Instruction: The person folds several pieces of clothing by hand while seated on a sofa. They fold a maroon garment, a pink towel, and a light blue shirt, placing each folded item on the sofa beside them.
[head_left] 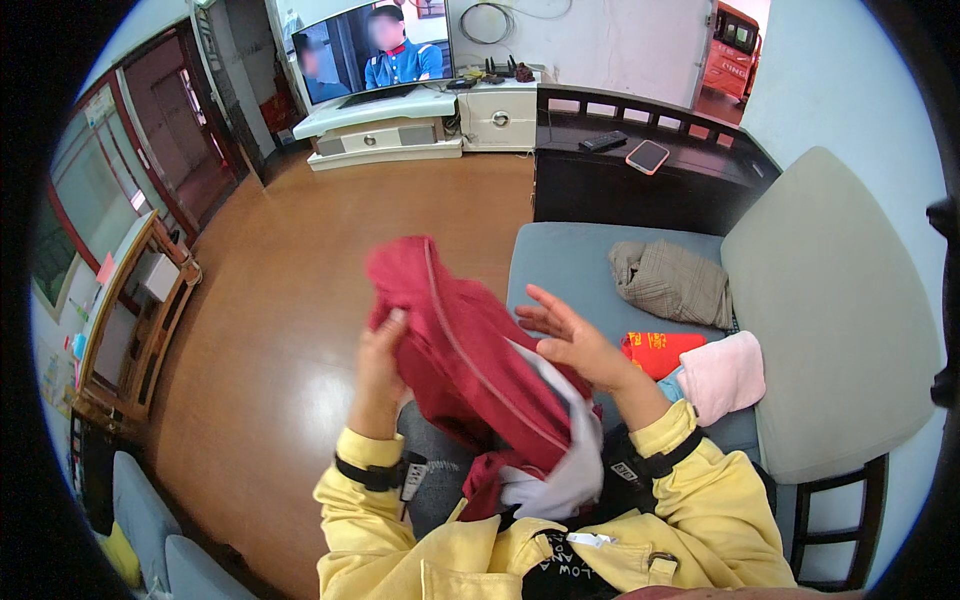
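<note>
Yellow jacket point(720, 510) sleeves fill the near edge of my remote view, reaching in from left and right. Beyond them I see the glossy orange-brown floor point(250, 320) on the left, then the pale grey-green padded backrest point(830, 320) at the right and the blue-grey sofa seat point(560, 250) in front of it. Held up over the near lap is the crumpled dark-red fabric garment point(460, 340), with a thin pale line along its length and a white-grey section low on its right. To its right, on the seat, I count a rolled brown checked cloth point(670, 285) at the far end, a folded pale-pink fluffy cloth point(725, 375) nearer, and a small bright-red bundle point(660, 348) between them.

As for the hands, the right hand point(588, 350) is open with fingers spread at the garment's right side; I cannot tell whether it touches. The left hand point(380, 360) grips the far left part, thumb on top.

My judgement on handling it well: keep that left pinch firm, take the opposite edge with the right, and draw evenly along the pale line, so the loose white section neither bunches nor twists underneath.
</note>
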